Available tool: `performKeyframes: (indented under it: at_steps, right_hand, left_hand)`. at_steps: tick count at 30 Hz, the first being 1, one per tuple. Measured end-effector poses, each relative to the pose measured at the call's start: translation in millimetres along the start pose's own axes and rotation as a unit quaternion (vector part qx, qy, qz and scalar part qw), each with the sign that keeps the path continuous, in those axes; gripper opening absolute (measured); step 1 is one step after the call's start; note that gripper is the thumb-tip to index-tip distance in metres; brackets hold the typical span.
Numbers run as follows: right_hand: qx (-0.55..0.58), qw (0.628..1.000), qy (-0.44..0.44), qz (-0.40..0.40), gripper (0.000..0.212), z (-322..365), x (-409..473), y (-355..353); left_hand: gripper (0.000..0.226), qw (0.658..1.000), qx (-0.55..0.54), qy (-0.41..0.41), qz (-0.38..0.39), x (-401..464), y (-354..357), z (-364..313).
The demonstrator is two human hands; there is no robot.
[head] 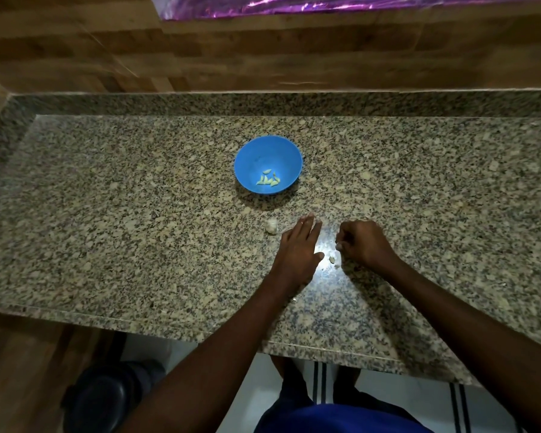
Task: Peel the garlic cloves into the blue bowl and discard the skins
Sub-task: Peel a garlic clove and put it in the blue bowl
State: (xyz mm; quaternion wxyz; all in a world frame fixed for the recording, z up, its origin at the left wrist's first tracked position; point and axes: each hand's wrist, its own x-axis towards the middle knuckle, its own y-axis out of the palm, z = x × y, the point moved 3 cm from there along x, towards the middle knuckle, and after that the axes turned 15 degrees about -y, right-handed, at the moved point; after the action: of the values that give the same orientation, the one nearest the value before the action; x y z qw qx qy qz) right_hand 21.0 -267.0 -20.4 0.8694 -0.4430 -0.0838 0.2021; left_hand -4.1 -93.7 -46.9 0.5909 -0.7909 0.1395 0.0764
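A blue bowl stands on the granite counter and holds several pale peeled garlic cloves. In front of it, a little to the left of my hands, lies a whitish unpeeled garlic piece. My left hand lies flat on the counter with straight fingers, just right of that piece. My right hand is beside it with fingers curled; whether they pinch something is too small to tell. Small bits of garlic skin lie on the counter between the two hands.
A raised granite ledge and a wood-patterned wall run along the back of the counter. The counter's front edge is close to my body. A dark round object sits on the floor at lower left.
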Motion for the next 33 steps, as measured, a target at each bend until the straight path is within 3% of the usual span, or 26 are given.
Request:
performKeyframes:
  at_steps: [8, 19, 23, 29, 33]
  right_hand:
    - [-0.004, 0.998, 0.012, -0.055, 0.032, 8.2, 0.8, 1.5]
    - [-0.234, 0.967, -0.086, -0.051, 0.014, 27.8, -18.2, 33.6]
    - [-0.174, 0.981, -0.051, -0.063, 0.02, 27.9, -18.5, 24.8]
    - [0.031, 0.991, 0.084, -0.095, 0.018, 6.5, -4.3, 3.7]
    - [0.041, 0.993, 0.089, -0.066, 0.017, 6.1, 1.4, -3.1]
  left_hand:
    - [0.074, 1.0, 0.012, 0.006, -0.002, -1.0, 4.1, -0.4]
    - [0.071, 0.999, 0.033, 0.011, -0.003, -1.3, 4.1, -0.3]
    - [0.072, 0.999, 0.043, 0.009, 0.006, -1.8, 4.4, 1.1]
    - [0.073, 0.999, 0.046, 0.007, 0.002, -3.7, 3.4, -1.5]
    - [0.073, 0.999, 0.044, 0.012, -0.008, -4.0, 4.7, 0.2]
